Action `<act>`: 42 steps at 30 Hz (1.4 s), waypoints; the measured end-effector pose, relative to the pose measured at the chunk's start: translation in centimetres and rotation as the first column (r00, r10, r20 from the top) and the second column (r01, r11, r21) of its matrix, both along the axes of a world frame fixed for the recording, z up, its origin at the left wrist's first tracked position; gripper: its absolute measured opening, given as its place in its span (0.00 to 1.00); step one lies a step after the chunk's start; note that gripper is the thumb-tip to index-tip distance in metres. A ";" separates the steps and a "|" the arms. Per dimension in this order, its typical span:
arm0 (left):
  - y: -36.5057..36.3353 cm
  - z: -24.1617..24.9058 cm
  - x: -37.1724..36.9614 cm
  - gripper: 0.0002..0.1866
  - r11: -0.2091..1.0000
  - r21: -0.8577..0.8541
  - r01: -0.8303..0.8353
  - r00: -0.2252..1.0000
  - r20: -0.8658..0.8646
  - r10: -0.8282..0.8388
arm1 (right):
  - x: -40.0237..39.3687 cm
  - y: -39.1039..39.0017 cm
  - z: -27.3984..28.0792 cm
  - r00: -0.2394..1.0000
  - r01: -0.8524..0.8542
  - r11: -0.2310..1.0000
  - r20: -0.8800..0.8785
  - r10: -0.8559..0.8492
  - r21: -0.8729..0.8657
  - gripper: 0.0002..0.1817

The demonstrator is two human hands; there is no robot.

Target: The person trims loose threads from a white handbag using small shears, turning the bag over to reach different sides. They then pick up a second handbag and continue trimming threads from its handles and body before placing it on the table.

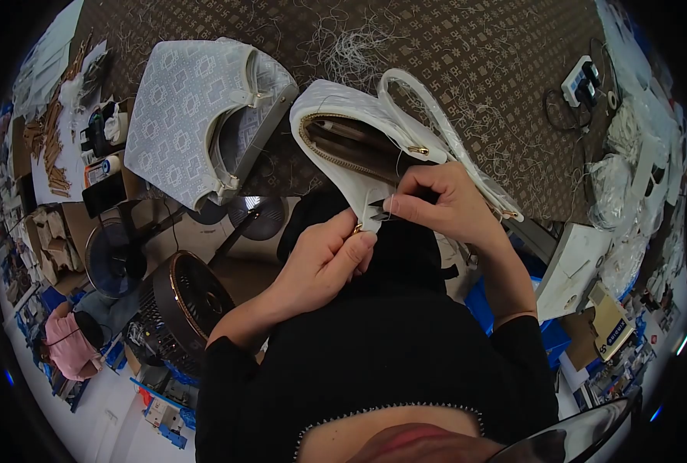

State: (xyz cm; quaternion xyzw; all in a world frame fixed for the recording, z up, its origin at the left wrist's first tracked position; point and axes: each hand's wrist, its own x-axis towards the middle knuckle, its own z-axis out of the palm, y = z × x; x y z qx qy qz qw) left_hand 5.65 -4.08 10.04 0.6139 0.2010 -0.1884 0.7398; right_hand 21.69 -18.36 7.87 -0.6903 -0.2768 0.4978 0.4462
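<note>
A white handbag (332,166) lies at the table's near edge with its zipped mouth open, showing a brown lining. My left hand (324,258) pinches the bag's near end, beside a small gold ring. My right hand (440,204) is closed around small dark thread snips (378,210), mostly hidden in the fingers; their two pointed tips are apart at the bag's near end. A white strap (428,108) loops out from the bag's far side and runs right of my right hand. Left of it stands a second, pale patterned handbag (185,116).
Loose thread (351,50) is heaped on the patterned brown tabletop (505,46). A power strip (581,81) with plugs lies at the right. Fans (185,297) stand at lower left, near a person in pink (72,343). Plastic wrapping (617,193) piles up at the right edge.
</note>
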 end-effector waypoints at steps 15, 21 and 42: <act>-0.2 0.0 -0.1 0.14 1.000 0.019 -0.008 1.000 0.028 0.007 | 0.0 -0.1 0.0 1.000 -0.004 1.000 0.009 0.004 0.015 0.13; -0.1 0.2 0.2 0.13 1.000 0.023 -0.008 0.999 0.031 0.007 | -0.3 -0.1 -0.6 0.997 0.013 0.999 -0.077 -0.011 0.036 0.14; -0.2 0.1 0.0 0.12 0.999 -0.022 -0.036 0.999 0.033 0.037 | -1.1 -0.1 -1.9 0.967 0.127 0.988 -0.232 -0.104 0.084 0.14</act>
